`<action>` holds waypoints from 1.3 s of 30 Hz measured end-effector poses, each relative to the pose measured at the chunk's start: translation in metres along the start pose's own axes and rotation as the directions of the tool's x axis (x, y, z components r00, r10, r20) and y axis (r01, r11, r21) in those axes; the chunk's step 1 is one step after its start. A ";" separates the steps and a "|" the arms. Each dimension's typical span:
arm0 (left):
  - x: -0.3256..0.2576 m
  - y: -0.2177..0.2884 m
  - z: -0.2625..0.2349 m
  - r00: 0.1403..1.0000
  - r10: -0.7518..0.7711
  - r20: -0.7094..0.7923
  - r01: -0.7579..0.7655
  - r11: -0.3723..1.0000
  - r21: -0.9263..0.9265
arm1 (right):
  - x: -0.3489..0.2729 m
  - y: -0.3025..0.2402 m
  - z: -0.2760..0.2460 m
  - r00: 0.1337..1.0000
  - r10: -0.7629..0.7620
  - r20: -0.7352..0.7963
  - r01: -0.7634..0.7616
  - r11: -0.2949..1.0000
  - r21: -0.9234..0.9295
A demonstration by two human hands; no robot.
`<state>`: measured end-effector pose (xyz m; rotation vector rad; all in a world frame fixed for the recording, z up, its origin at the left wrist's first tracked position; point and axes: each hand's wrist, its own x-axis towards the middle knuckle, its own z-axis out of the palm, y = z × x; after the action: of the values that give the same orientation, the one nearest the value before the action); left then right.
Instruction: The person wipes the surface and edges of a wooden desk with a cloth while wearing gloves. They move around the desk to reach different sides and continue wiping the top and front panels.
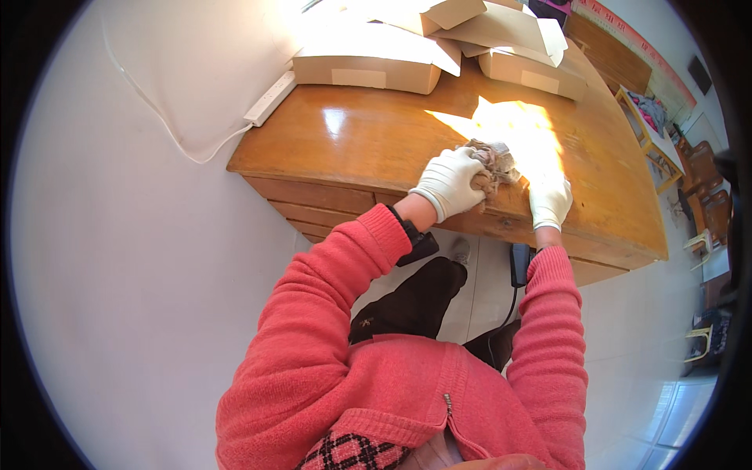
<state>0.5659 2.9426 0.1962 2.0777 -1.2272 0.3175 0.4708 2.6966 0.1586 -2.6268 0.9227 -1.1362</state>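
Observation:
Both of my hands wear white gloves and are at the front edge of a brown wooden desk (305, 149). My left hand (450, 185) is closed around a crumpled greyish-brown rag (495, 163), which is pressed against the desktop. To its right, my right hand (551, 202) rests at the desk's edge, inside a patch of strong sunlight. Glare washes out its fingers, so their pose cannot be made out. The rag's right end lies close to the sunlit patch, apart from my right hand.
Open cardboard boxes (368, 61) are piled along the desk's far side. A white power strip (270, 99) with a cable lies at the left edge by the wall. Drawers (309, 193) front the desk. Below hangs a black adapter (519, 265) with a cord. Chairs (717, 211) stand far right.

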 end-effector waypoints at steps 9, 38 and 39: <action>-0.043 -0.141 -0.119 0.925 -0.357 -0.126 0.374 0.916 0.143 | 0.000 0.005 0.004 1.000 0.010 0.024 -0.009 1.000 -0.027; -0.034 -0.014 -0.021 0.990 -0.108 -0.095 0.111 0.993 0.028 | -0.001 -0.001 -0.002 1.000 0.018 0.018 -0.019 1.000 0.015; -0.034 -0.015 -0.024 0.991 -0.105 -0.088 0.105 0.994 -0.001 | -0.001 -0.001 -0.001 1.000 0.019 0.022 -0.019 1.000 0.004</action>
<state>0.5642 2.9867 0.1893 2.0995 -1.0621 0.3583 0.4698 2.6978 0.1590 -2.6167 0.9378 -1.1011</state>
